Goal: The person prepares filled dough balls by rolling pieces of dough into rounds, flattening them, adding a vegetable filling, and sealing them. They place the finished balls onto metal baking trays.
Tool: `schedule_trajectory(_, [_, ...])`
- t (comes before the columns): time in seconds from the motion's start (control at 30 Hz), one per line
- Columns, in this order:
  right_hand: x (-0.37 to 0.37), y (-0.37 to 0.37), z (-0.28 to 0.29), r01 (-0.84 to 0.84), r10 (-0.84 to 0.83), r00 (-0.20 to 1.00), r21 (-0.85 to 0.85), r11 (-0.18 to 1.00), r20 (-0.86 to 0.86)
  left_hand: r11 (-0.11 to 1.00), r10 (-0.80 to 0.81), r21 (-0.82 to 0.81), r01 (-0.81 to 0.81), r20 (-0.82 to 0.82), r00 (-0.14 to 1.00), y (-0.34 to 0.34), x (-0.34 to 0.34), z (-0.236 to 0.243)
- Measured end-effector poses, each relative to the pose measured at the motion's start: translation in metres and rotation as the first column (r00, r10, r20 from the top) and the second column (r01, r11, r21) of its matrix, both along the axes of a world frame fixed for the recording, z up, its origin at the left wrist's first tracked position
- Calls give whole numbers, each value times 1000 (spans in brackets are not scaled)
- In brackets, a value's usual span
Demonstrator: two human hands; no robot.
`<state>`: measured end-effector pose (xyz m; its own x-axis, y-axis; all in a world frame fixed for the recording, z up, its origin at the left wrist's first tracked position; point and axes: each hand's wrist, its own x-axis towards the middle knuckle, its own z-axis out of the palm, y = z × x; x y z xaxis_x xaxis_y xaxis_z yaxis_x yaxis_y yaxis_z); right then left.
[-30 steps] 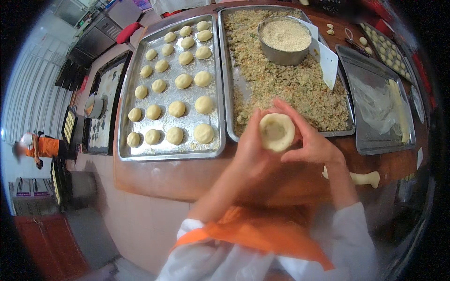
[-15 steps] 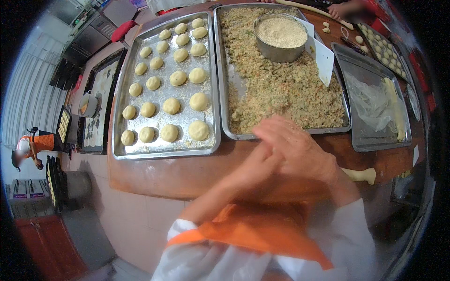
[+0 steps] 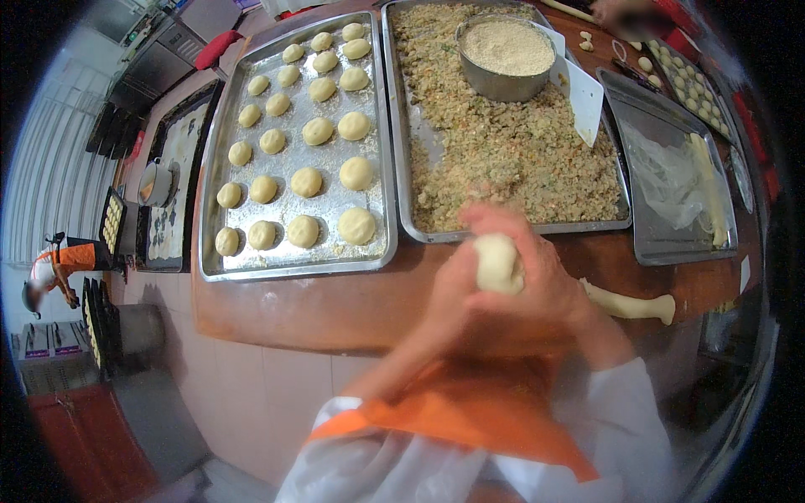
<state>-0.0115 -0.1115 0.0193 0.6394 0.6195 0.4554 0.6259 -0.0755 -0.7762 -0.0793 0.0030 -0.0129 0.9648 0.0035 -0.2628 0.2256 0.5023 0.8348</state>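
A pale, smooth dough ball (image 3: 499, 265) sits between my two hands, above the table's near edge. My left hand (image 3: 453, 289) cups it from the left with its thumb side against it. Wrapped around its far and right sides is my right hand (image 3: 543, 272), fingers curled and slightly blurred. Just beyond my hands lies a large metal tray of crumbly filling (image 3: 520, 180) with green and orange bits. To the left, a metal tray (image 3: 335, 267) carries rows of round dough balls. A rope of dough (image 3: 629, 303) lies on the table beside my right wrist.
A metal bowl of pale crumbs (image 3: 507, 63) and a white scraper (image 3: 584, 105) rest on the filling. At right, another tray (image 3: 671, 256) holds clear plastic and a dough strip. Another person's hand (image 3: 616, 10) works at the far right. A person in orange (image 3: 71, 260) stands far left.
My hands, pressed together over each other before, have parted at the top, and the dough ball now shows between them. The other person's hand at the far right has shifted.
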Motion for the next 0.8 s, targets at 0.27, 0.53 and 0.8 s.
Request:
schedule_trajectory(0.27, [-12, 6, -17, 61, 52, 918, 269, 961, -394, 991, -18, 132, -3, 153, 988, -14, -2, -10])
schedule_trajectory(0.53, [-24, 20, -15, 90, 97, 895, 388, 917, -436, 967, 121, -233, -104, 60, 991, -14, -12, -19])
schedule_trajectory(0.8, [-32, 29, -8, 153, 99, 875, 465, 872, -474, 919, 84, 368, -142, 170, 982, -7, -10, -18])
